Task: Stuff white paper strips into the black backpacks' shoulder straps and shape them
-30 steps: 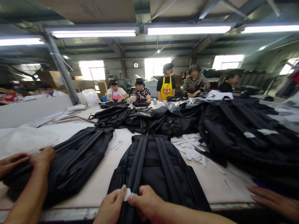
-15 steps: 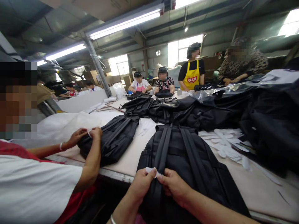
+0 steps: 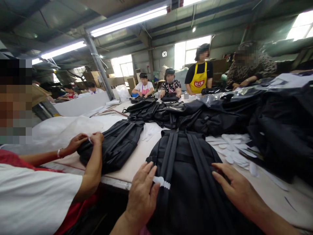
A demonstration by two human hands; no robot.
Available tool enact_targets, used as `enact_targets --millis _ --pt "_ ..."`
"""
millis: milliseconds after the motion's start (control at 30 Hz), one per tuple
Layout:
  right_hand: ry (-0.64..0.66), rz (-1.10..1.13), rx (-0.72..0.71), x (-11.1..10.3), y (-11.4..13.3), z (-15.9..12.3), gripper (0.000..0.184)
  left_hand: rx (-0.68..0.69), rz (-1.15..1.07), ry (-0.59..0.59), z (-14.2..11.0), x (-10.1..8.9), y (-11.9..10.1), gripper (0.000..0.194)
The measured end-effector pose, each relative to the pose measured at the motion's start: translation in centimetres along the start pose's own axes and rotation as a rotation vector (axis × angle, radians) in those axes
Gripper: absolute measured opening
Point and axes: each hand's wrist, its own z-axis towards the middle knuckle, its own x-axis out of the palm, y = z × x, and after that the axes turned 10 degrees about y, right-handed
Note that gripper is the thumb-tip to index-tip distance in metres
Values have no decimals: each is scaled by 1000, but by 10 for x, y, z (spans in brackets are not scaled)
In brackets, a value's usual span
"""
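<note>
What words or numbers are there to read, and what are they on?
"好人家": on the red badge of the yellow apron.
I can make out no writing on the white strip or the black backpack it lies on.

Pale table (image 3: 144,145): black backpack (image 3: 182,178) at near edge, second backpack (image 3: 116,150) left, white strips (image 3: 233,152) right, black bags (image 3: 190,120) heaped behind.

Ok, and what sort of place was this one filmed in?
Most likely a bag workshop or factory floor: black backpacks lie on a large table, loose white strips are heaped beside them, and several people are around it under tube lights.
</note>
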Motion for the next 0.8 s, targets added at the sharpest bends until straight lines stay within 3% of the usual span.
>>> enact_targets --millis 67,167,267,367,400,467,533,600,700,800 --pt "-117 -105 13 1 -33 -3 39 141 108 218 -1 13 -7 61" --pt "-132 -111 78 9 -63 -15 40 143 194 399 -1 30 -8 74" --pt "-121 -42 150 10 -69 -33 39 162 252 317 1 31 -4 66" --pt "-127 33 169 5 -54 -55 36 281 208 65 7 21 -15 48" --pt "-111 48 160 4 -47 -62 35 318 138 16 9 19 -24 42" --pt "-54 55 137 2 -32 -73 33 341 -93 71 15 21 -50 29" --pt "18 60 147 2 -17 -76 41 237 -385 283 20 31 -80 22" --pt "102 141 175 0 -5 -70 54 26 -656 506 25 46 -108 25" --pt "194 480 188 -15 11 -45 61 -221 -991 668 34 59 -135 40" --pt "138 941 185 -35 31 -13 58 -218 -1304 720 48 48 -153 52"
